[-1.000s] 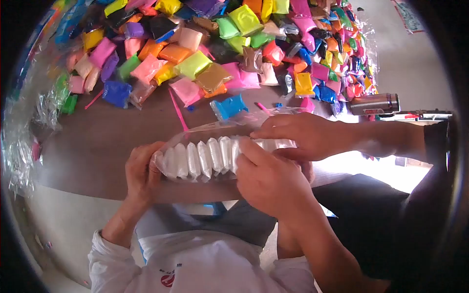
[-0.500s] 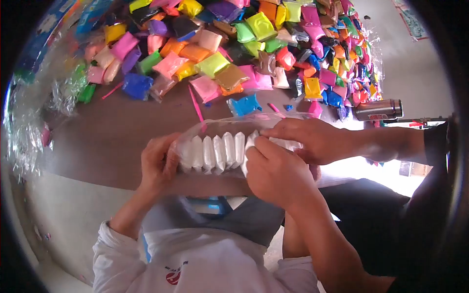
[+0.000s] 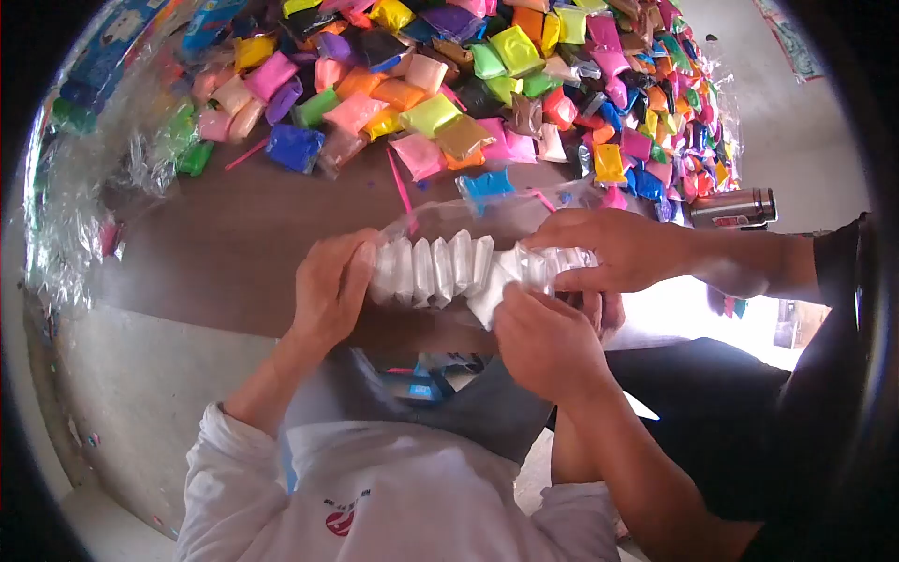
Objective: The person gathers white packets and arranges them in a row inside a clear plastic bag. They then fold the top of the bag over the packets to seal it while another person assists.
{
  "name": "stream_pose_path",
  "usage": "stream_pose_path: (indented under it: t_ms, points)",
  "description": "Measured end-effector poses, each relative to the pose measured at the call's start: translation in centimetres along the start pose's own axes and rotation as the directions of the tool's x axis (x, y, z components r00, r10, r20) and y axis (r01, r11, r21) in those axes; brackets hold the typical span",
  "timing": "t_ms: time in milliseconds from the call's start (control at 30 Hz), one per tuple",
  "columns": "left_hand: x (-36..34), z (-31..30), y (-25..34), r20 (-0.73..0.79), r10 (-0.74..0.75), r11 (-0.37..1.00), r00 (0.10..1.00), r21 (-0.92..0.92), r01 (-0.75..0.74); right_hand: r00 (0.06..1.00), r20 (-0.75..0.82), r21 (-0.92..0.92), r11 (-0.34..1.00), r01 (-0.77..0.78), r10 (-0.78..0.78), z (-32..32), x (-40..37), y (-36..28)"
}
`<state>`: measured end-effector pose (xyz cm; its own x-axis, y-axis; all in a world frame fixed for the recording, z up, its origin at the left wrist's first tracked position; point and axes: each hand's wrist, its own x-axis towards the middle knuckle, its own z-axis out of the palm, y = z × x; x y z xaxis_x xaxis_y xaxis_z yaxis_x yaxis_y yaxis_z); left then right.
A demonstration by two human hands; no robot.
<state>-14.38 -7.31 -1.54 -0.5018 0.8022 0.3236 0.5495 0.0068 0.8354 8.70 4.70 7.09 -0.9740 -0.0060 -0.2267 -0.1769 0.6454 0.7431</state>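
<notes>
A clear plastic bag (image 3: pixel 487 214) holds a row of white clay packets (image 3: pixel 435 269) standing side by side. My left hand (image 3: pixel 330 292) clasps the bag's left end. My right hand (image 3: pixel 546 339) is below the row's right part, with its fingers pinched on a tilted white packet (image 3: pixel 489 298). A co-worker's hand (image 3: pixel 623 248), reaching in from the right on a black-sleeved arm, grips the bag's right end.
The brown table (image 3: pixel 234 253) carries a big heap of coloured clay packets (image 3: pixel 449 84) across its far side. Near the bag lie a blue packet (image 3: pixel 485 184) and a pink stick (image 3: pixel 401 187). A metal flask (image 3: pixel 733 208) lies at right. Crumpled clear plastic (image 3: pixel 84 215) lines the left edge.
The bag and all three hands sit higher and more to the right in view. My right hand has slid down from the top of the row to its underside, now pinching a tilted packet.
</notes>
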Motion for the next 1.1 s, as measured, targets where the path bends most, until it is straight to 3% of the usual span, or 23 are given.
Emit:
stream_pose_path:
  t_ms: [67,200,267,300,367,400,467,500,533,567,600,633,667,733,800,867,933,967,1033,1067,1100]
  points:
    - [-0.1,0.2,-0.1,0.001,-0.015,1.0,1.0,-0.008,0.015,0.999,-0.042,-0.066,0.998,0.002,-0.004,-0.4,0.2,0.6]
    - [0.0,0.0,0.1,0.028,-0.054,0.999,0.998,-0.002,0.054,0.985,-0.168,0.44,0.896,0.052,0.026,0.1,0.2,-0.1]
    - [0.0,0.1,0.2,0.012,-0.044,0.999,0.999,0.005,0.044,0.98,-0.192,0.553,0.83,0.072,0.043,-0.2,0.2,-0.2]
    - [-0.1,0.1,0.2,-0.006,-0.036,0.999,0.999,0.011,0.036,0.985,-0.127,0.588,0.809,-0.017,0.113,-0.4,0.2,-0.4]
    - [0.0,0.0,0.3,0.01,-0.049,0.999,0.999,0.015,0.049,0.982,-0.066,0.62,0.779,-0.098,0.176,-1.1,0.5,0.1]
    - [0.0,-0.1,0.3,0.025,-0.061,0.998,0.998,0.019,0.06,0.995,-0.103,0.504,0.863,0.051,0.002,-1.8,0.8,1.2]
    - [0.0,0.0,0.4,0.02,-0.056,0.998,0.998,0.0,0.056,0.976,-0.125,0.37,0.904,0.214,-0.18,-2.1,1.3,2.0]
    - [-0.1,-0.1,0.2,0.017,-0.049,0.998,0.999,-0.025,0.05,0.976,-0.147,0.374,0.905,0.203,-0.158,-2.5,0.9,0.7]
    - [-0.1,-0.1,0.2,0.012,-0.055,0.998,0.998,-0.023,0.055,0.986,-0.166,0.479,0.871,0.107,-0.03,-3.1,-0.4,-2.2]
    - [-0.1,0.0,0.1,0.012,-0.036,0.999,0.999,-0.011,0.036,0.968,-0.116,0.752,0.656,-0.06,0.222,-3.7,-1.9,-6.4]
    - [-0.1,-0.1,0.0,0.012,-0.015,1.0,1.0,0.003,0.015,0.862,0.099,0.976,0.12,-0.182,0.497,-5.2,-2.5,-10.3]
    - [0.0,-0.1,-0.1,0.011,-0.022,1.0,1.0,0.009,0.022,0.784,0.23,0.971,-0.189,-0.145,0.577,-6.1,-3.0,-13.3]
    - [0.0,-0.1,-0.1,0.023,-0.026,1.0,0.999,0.005,0.026,0.728,0.266,0.95,-0.3,-0.087,0.632,-7.7,-2.2,-14.7]
    - [-0.1,-0.3,0.1,0.026,-0.034,0.999,0.999,0.005,0.034,0.648,0.092,0.984,-0.17,0.059,0.756,-9.4,1.3,-11.8]
    - [0.0,-0.4,0.4,0.018,-0.035,0.998,0.999,-0.058,0.036,0.537,0.034,0.999,-0.031,-0.016,0.843,-9.5,3.9,-8.7]
    - [0.1,-0.4,0.4,0.019,-0.027,0.997,0.999,-0.07,0.029,0.441,0.037,0.961,0.089,-0.261,0.897,-9.1,6.5,-5.5]
    - [0.0,-0.6,0.2,0.023,-0.03,0.996,0.999,-0.082,0.032,0.406,0.034,0.927,0.124,-0.355,0.913,-7.5,7.8,-3.6]
    - [0.0,-0.6,0.0,0.047,-0.032,0.996,0.998,-0.079,0.036,0.41,0.031,0.928,0.127,-0.351,0.911,-6.8,8.0,-3.0]
    - [-0.2,-0.7,0.0,0.072,-0.038,0.996,0.997,-0.079,0.044,0.491,0.261,0.889,-0.008,-0.459,0.831,-5.7,8.0,-2.4]
    - [-0.1,-0.9,0.2,0.083,-0.05,0.997,0.995,-0.06,0.055,0.484,0.364,0.87,-0.104,-0.482,0.796,-5.5,8.2,-2.2]
    - [-0.1,-0.9,0.3,0.094,-0.062,0.997,0.994,-0.041,0.067,0.487,0.363,0.87,-0.102,-0.482,0.794,-5.3,8.3,-2.1]
